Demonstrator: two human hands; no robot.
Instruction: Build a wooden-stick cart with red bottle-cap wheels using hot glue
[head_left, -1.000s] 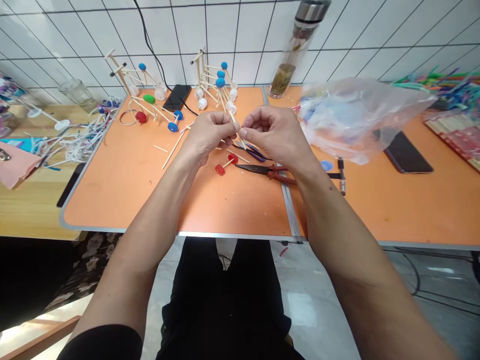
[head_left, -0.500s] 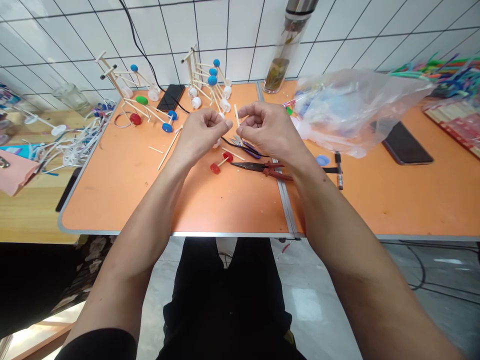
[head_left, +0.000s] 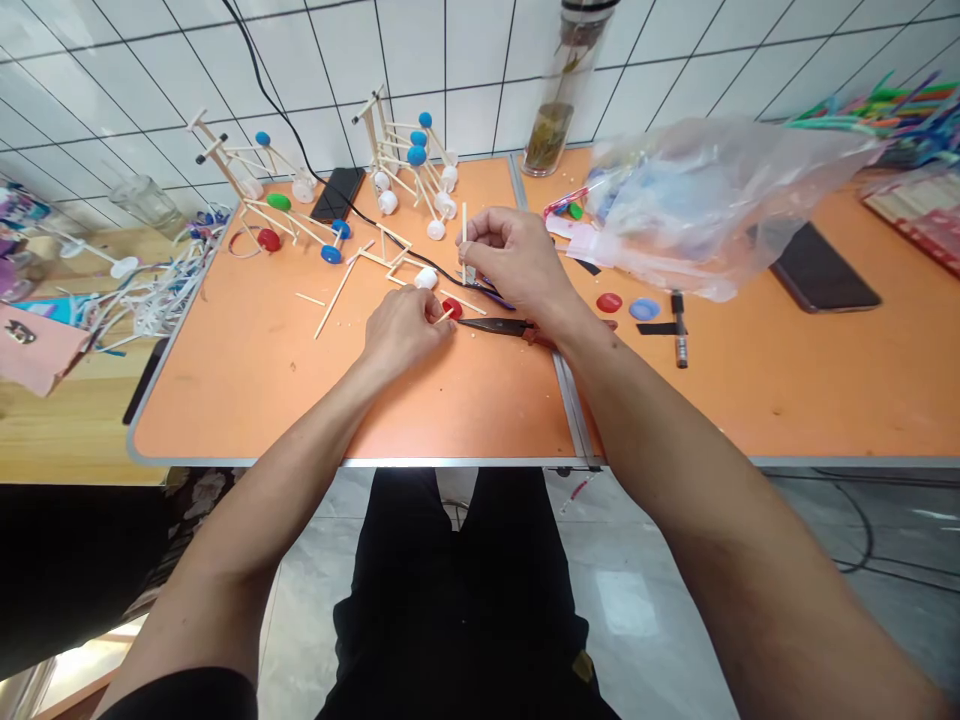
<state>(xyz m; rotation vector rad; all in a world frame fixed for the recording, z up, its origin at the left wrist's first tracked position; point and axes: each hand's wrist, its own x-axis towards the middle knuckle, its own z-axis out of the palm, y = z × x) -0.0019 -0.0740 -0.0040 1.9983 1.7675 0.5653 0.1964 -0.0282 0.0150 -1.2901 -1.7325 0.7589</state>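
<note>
Down on the table, my left hand [head_left: 409, 325] has its fingers closed around one end of a short stick axle with red caps [head_left: 451, 308]; the cap at that end is hidden under the fingers. My right hand [head_left: 514, 255] pinches a thin wooden stick [head_left: 464, 235], held upright above the table. Just beyond my left hand lie a flat frame of joined sticks [head_left: 382, 258] and a white cap [head_left: 426, 278]. Pliers [head_left: 499, 326] with red handles rest beside the red cap, partly under my right forearm. Scissors [head_left: 495, 294] lie partly hidden below my right hand.
Two stick models with coloured caps [head_left: 278, 202] [head_left: 417, 155] stand at the back, near a black phone [head_left: 339, 194]. A tea bottle [head_left: 547, 135] stands by the wall. On the right are a plastic bag [head_left: 697, 210], another phone [head_left: 823, 265] and a pen [head_left: 679, 330].
My left hand has come down from beside my right hand and closed on the red-capped axle. My right hand keeps the stick, now more upright. The flat stick frame has come into view.
</note>
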